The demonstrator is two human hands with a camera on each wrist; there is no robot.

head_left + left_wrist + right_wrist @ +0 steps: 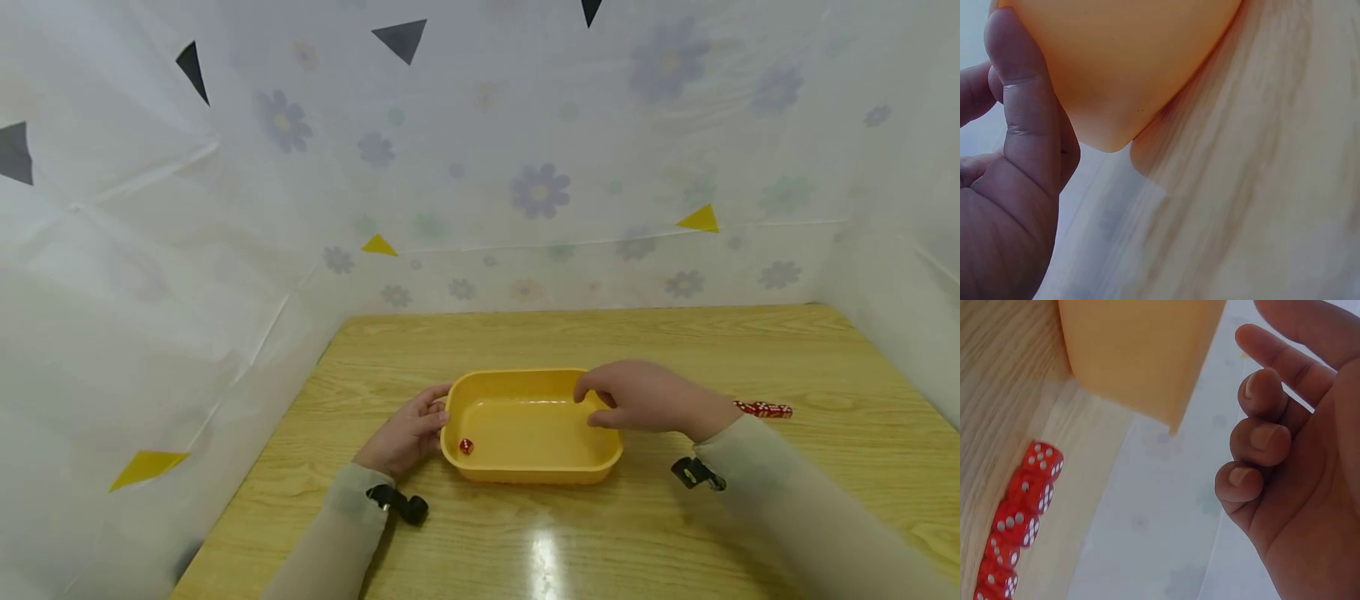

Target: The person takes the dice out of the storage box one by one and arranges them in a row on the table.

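One red die (466,447) lies in one yellow tub (525,468); left hand (408,433) rests flat against it, right hand (645,398) hovers loosely curled, empty.

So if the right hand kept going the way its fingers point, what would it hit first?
Probably the yellow tub. The right hand hovers over its right end, fingers pointing left across the open basin, so the far left wall by the left hand looks first in line. Depth is unclear; it might pass above the rim.

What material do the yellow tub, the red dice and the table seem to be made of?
Yellow rectangular tub: likely moulded plastic, smooth, rounded corners. Small red dice with white pips: probably slightly translucent, glossy plastic. Table: pale wood or wood-look laminate; grain lines, shiny glare.
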